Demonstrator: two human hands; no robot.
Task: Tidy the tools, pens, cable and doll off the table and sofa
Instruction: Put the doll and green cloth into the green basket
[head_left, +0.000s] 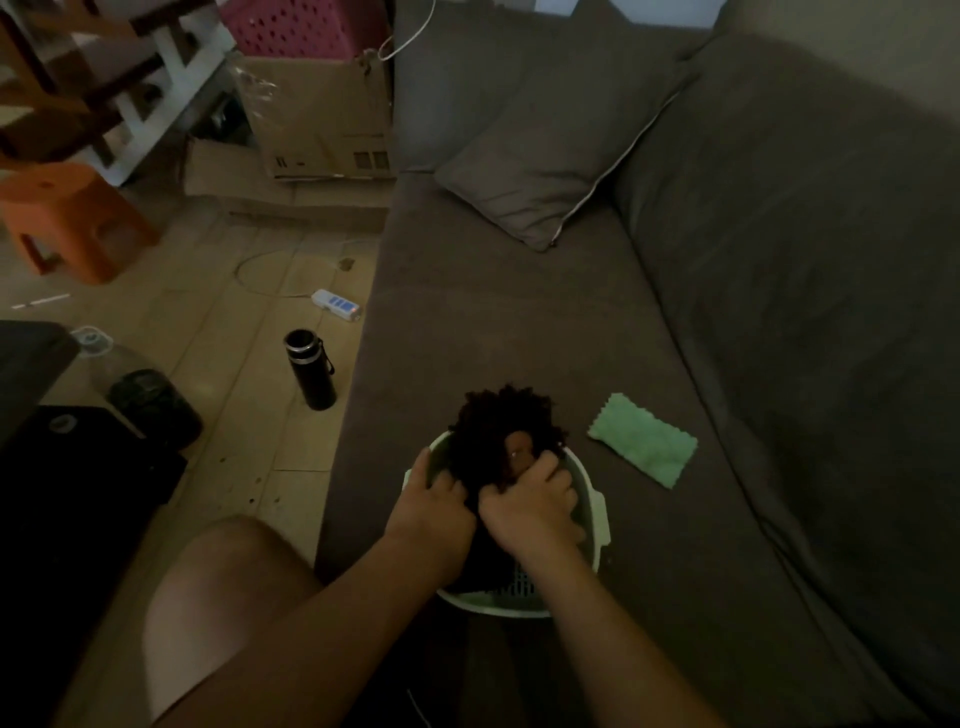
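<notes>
Both hands are closed on the doll (501, 441): the left hand (434, 512) also touches the near-left rim of the pale green basket (589, 525), and the right hand (535, 506) presses into dark hair. The doll sits partly inside the basket on the sofa (519, 322), head over the far rim. Judging by this, the doll is being stowed; next, tuck the head down.

text: none readable | cardboard box (324, 124) — printed marks too blurred | power strip (336, 303) — labels unclear

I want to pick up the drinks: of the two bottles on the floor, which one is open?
The slim black flask beside the sofa: its mouth shows, no lid. The clear bottle further left is capped.
</notes>
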